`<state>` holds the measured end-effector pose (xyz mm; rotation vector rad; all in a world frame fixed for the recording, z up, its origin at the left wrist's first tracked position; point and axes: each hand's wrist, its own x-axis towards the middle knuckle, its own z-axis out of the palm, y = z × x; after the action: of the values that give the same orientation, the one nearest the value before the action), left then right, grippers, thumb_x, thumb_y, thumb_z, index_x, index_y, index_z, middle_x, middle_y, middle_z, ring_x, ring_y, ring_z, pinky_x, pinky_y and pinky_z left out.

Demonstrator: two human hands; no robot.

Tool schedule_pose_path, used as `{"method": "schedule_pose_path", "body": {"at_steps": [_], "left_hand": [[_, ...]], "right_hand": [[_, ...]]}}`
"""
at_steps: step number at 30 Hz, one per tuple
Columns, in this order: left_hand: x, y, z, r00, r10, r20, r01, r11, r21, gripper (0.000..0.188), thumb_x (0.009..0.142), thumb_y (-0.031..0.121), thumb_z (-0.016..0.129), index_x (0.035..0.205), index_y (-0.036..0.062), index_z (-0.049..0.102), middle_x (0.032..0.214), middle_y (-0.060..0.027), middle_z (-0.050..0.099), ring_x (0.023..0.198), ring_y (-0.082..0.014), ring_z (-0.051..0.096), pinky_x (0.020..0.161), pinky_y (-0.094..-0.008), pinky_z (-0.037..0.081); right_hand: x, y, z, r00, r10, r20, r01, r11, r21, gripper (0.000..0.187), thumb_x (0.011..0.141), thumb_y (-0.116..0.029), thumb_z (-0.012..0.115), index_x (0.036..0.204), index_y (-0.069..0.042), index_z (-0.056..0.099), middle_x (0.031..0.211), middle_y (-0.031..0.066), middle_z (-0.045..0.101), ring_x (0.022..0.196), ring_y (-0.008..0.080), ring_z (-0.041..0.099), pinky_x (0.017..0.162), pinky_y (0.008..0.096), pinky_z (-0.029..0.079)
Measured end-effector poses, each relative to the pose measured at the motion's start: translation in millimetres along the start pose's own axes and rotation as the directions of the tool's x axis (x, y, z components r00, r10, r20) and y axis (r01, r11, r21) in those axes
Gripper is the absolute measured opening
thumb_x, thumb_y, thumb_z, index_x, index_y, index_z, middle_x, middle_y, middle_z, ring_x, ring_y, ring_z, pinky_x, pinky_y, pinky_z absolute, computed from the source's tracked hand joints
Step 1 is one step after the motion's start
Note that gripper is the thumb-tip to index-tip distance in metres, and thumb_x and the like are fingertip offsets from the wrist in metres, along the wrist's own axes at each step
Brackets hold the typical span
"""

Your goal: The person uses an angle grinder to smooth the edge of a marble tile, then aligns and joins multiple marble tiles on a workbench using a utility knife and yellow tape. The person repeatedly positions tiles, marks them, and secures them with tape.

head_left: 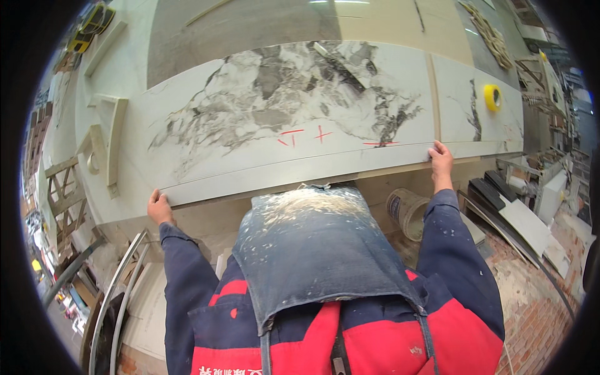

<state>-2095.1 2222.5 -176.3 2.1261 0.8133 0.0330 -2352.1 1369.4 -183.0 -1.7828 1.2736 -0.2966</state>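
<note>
A long narrow white slab strip (pixel 300 173) lies along the near edge of a marble-patterned slab (pixel 219 125), with a thin seam between them. My left hand (pixel 160 207) grips the strip's left end, thumb and fingers closed at its corner. At the other end my right hand (pixel 441 164) pinches the strip near a tan gap between two slab pieces. Red marks (pixel 305 135) are drawn on the marble-patterned slab. Farther back on it rests a dark, narrow, long tool (pixel 340 67) whose exact kind I cannot make out.
A yellow roll of tape (pixel 492 98) sits on the smaller slab (pixel 459 94) at the right. White angled pieces (pixel 116 144) stand at the table's left. Below the table's edge is a bucket (pixel 409 214). Offcuts (pixel 522 219) lean at the right, and metal rails (pixel 119 294) curve at lower left.
</note>
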Motion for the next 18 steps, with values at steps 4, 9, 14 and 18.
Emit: {"method": "schedule_pose_path", "body": {"at_steps": [4,9,14,18], "left_hand": [[3,-1,3,1.000,0.026,0.017,-0.027,0.999,0.024,0.048,0.089,0.003,0.065,0.136,-0.0037,0.062,0.136,-0.0177,0.065,0.124,-0.0245,0.063,0.106,-0.0339,0.048],[1,2,4,1.000,0.000,0.014,0.000,1.000,0.008,0.048,0.089,0.002,0.063,0.137,-0.0041,0.061,0.136,-0.0168,0.065,0.123,-0.0244,0.063,0.106,-0.0339,0.048],[7,-3,1,1.000,0.000,0.017,0.000,1.000,-0.001,0.048,0.089,0.002,0.063,0.137,-0.0042,0.060,0.137,-0.0166,0.064,0.124,-0.0240,0.062,0.107,-0.0336,0.047],[8,-4,1,1.000,0.005,0.018,-0.005,1.000,-0.002,0.049,0.089,0.002,0.063,0.137,-0.0041,0.060,0.137,-0.0169,0.064,0.124,-0.0243,0.062,0.107,-0.0337,0.047]], "right_hand": [[-6,-8,0,1.000,0.015,-0.023,-0.015,1.000,0.000,0.047,0.082,-0.002,0.073,0.129,0.000,0.068,0.107,0.0042,0.069,0.094,0.0134,0.064,0.084,0.0285,0.053],[-12,-15,3,0.999,0.026,-0.034,-0.025,0.999,0.023,0.046,0.082,-0.001,0.073,0.128,0.000,0.069,0.104,0.0036,0.069,0.090,0.0122,0.063,0.080,0.0272,0.053],[-14,-19,4,0.999,0.040,-0.030,-0.040,0.999,0.017,0.047,0.082,0.001,0.073,0.129,0.001,0.068,0.110,0.0061,0.070,0.094,0.0138,0.064,0.084,0.0282,0.054],[-16,-21,4,0.998,0.050,-0.026,-0.050,0.999,0.021,0.047,0.083,0.001,0.072,0.129,0.001,0.068,0.112,0.0078,0.070,0.097,0.0149,0.065,0.086,0.0287,0.054]]}}
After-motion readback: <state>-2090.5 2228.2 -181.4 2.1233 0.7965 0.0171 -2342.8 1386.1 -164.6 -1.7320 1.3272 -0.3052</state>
